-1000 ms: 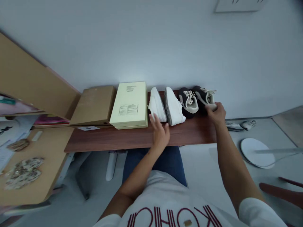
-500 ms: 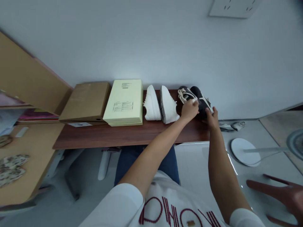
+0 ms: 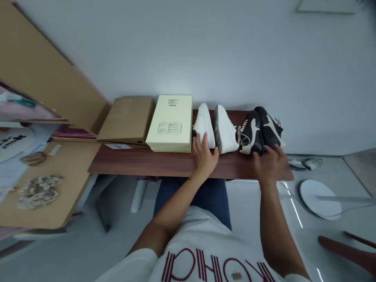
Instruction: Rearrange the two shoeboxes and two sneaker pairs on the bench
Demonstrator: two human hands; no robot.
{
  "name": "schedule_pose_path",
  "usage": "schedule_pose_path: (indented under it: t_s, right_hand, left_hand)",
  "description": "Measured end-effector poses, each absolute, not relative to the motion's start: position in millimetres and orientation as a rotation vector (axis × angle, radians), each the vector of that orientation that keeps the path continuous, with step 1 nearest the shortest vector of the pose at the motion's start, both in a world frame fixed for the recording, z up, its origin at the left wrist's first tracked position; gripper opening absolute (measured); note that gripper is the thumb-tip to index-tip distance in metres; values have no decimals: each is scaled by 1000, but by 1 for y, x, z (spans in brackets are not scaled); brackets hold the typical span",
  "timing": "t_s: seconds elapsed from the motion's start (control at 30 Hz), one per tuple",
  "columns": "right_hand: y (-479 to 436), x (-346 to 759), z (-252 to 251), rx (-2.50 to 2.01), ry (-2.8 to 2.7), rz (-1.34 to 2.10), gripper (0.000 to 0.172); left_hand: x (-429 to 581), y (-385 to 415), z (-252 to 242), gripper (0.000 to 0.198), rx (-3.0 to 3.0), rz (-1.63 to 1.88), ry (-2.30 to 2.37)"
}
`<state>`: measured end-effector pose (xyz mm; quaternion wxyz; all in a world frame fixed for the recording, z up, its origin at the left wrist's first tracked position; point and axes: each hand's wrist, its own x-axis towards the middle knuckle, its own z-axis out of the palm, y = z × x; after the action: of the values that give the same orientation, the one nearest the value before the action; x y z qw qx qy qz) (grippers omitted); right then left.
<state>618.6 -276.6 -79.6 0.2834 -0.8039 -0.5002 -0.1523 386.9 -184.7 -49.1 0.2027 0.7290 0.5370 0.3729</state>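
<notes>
My left hand (image 3: 204,156) is at the near end of the left white sneaker (image 3: 202,121), fingers spread and its tips at or against the shoe. The right white sneaker (image 3: 226,129) lies tilted beside it, showing part of its sole. My right hand (image 3: 270,162), a little blurred, has its fingers apart just in front of the black sneakers. The left black sneaker (image 3: 255,131), with pale trim and laces, is on its side against the right black sneaker (image 3: 270,127). Whether the right fingertips touch a shoe, I cannot tell.
A pale yellow box (image 3: 173,117) and a brown cardboard box (image 3: 127,117) stand left of the shoes on the dark wooden shelf (image 3: 141,164). A desk (image 3: 58,207) is at the left. On the floor at right are a round white base (image 3: 319,197) and more shoes (image 3: 311,163).
My left hand has let go of the black sneaker and moved left to the white one. The black sneakers now sit side by side, turned. My right hand has drawn back slightly. The view has shifted.
</notes>
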Motion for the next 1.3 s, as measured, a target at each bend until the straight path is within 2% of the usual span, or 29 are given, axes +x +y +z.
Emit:
schedule_pose_path:
  t_s: [0.13,0.23,0.37,0.5,0.6,0.77,0.9,1.0,1.03,1.13,1.23,1.27,1.3]
  right_hand:
    - [-250,582,-70,-2250,-1590,-372,66]
    - [-239,566,-58,-2262,-1662,-414,75]
    - [-228,546,-51,-2131,-2008,-373,83]
    - [-202,533,-54,-2203,-1932,-283,78]
    - [-188,526,-57,-2239,-1756,-247,71]
    - [-192,517,-55,-2251,-1635,-194,62]
    - [-207,505,-42,-2121,-1537,-194,64]
    - [-216,479,-29,-1918,-1474,-193,62]
    - [-218,466,-24,-1857,-1475,-160,61]
    - [-218,418,-11,-1710,-1539,23,57]
    - [-209,366,-1,-1562,-1574,266,57]
    - [-203,348,1,-1494,-1569,365,57]
    - [-195,331,3,-1417,-1552,477,58]
  left_hand:
    - [397,-139,-51,98,1920,801,1674]
    - [407,-129,-57,95,1930,760,1670]
    - [411,-121,-66,87,1993,878,1544]
    - [410,-103,-67,80,2027,944,1358]
    - [410,-100,-62,82,2035,865,1280]
    - [401,-139,-45,86,2062,826,1256]
    - [347,-186,-32,64,2114,1031,922]
    - [275,-204,-32,24,2042,1159,878]
    - [247,-204,-33,26,1994,1198,961]
    - [167,-188,-38,51,1757,1380,1385]
    - [97,-159,-46,49,1552,1500,1752]
    - [78,-148,-49,52,1517,1497,1812]
    - [62,-137,-51,63,1479,1478,1845]
